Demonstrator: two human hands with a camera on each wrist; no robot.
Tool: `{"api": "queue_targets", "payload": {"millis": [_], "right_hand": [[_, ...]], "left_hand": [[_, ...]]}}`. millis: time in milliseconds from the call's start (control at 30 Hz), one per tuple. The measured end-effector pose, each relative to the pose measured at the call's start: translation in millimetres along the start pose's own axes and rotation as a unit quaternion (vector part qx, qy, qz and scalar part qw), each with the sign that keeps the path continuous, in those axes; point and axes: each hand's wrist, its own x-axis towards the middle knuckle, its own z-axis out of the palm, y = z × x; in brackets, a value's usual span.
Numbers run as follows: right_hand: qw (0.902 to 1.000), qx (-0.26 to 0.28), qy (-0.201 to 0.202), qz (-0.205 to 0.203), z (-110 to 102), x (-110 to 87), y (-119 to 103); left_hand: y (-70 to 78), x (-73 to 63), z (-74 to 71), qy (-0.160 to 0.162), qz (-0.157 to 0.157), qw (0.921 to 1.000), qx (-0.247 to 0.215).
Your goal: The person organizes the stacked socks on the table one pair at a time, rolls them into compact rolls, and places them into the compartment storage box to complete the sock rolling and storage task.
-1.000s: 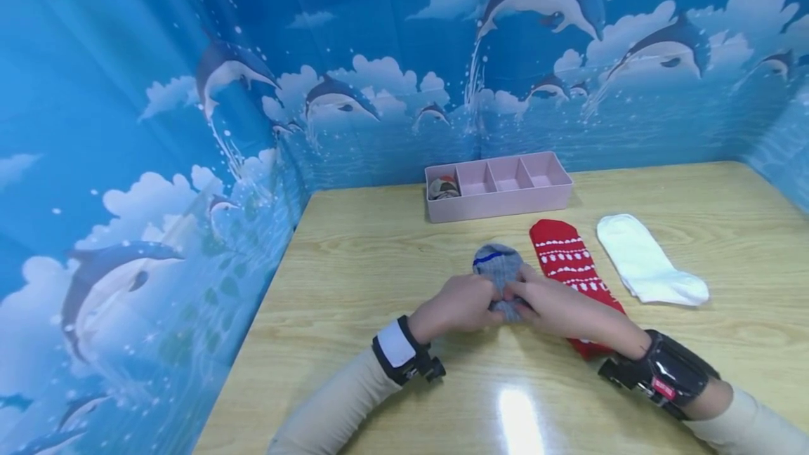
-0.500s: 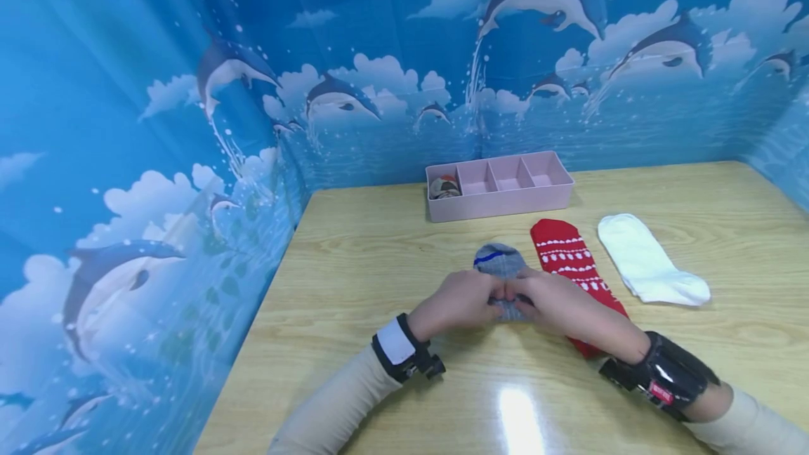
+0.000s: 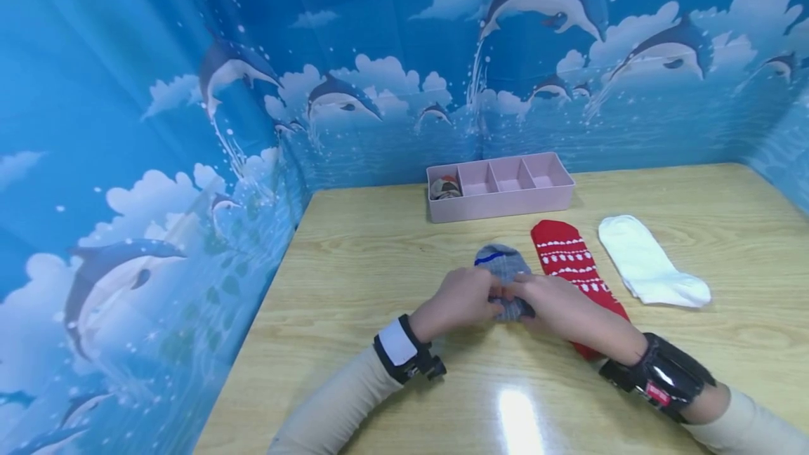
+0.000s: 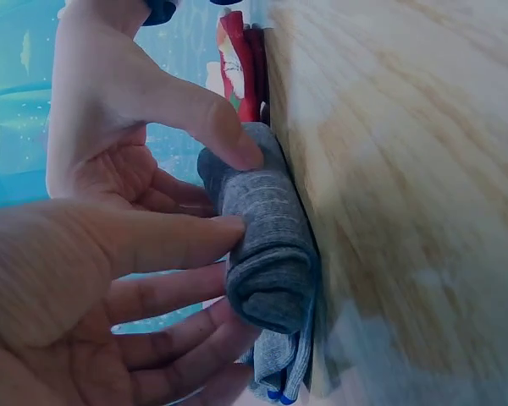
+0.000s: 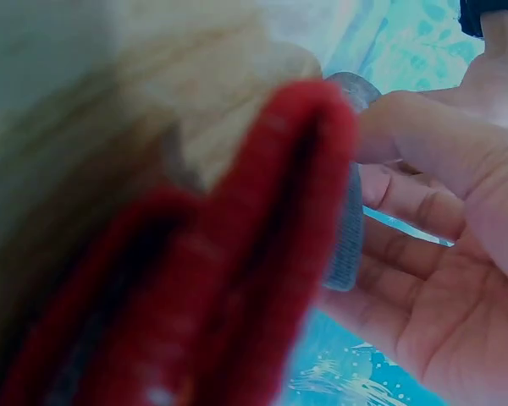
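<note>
A grey sock (image 3: 505,262) with a blue stripe lies on the table, its near end rolled up. My left hand (image 3: 458,304) pinches one end of that roll; the thumb lies on top in the left wrist view, with fingers behind the grey roll (image 4: 271,220). My right hand (image 3: 562,304) holds the roll's other end, thumb pressed on it. In the right wrist view a blurred red sock (image 5: 229,279) covers much of the grey one. This red sock with white patterns lies just right of the roll, partly under my right forearm.
A pink box (image 3: 499,206) with several compartments stands at the back; its leftmost compartment holds a rolled multicoloured sock (image 3: 445,188). White socks (image 3: 651,262) lie flat at the right. A dolphin-print curtain (image 3: 379,90) borders the wooden table (image 3: 354,251).
My hands stay around the grey sock while the fingers shift slightly on the roll. More of the roll now shows beside the right fingers. The box and other socks have not moved.
</note>
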Motion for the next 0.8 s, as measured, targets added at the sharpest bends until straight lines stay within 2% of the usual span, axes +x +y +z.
{"api": "queue_targets", "payload": {"millis": [100, 333, 467, 800], "right_hand": [[1.0, 0.007, -0.001, 0.003, 0, 0.5, 0], [1.0, 0.008, 0.002, -0.003, 1, 0.4, -3], [1.0, 0.002, 0.004, -0.003, 1, -0.3, -4], [0.9999, 0.014, 0.0, 0.001, -2, -1.6, -4]], "left_hand": [[1.2, -0.2, -0.9, 0.014, -0.003, 0.9998, 0.01], [3.4, -2.7, -0.7, 0.018, 0.049, 0.9947, 0.088], [3.4, -1.9, 3.9, 0.03, 0.063, 0.9918, 0.107], [1.1, 0.2, 7.5, 0.029, 0.08, 0.9922, 0.09]]}}
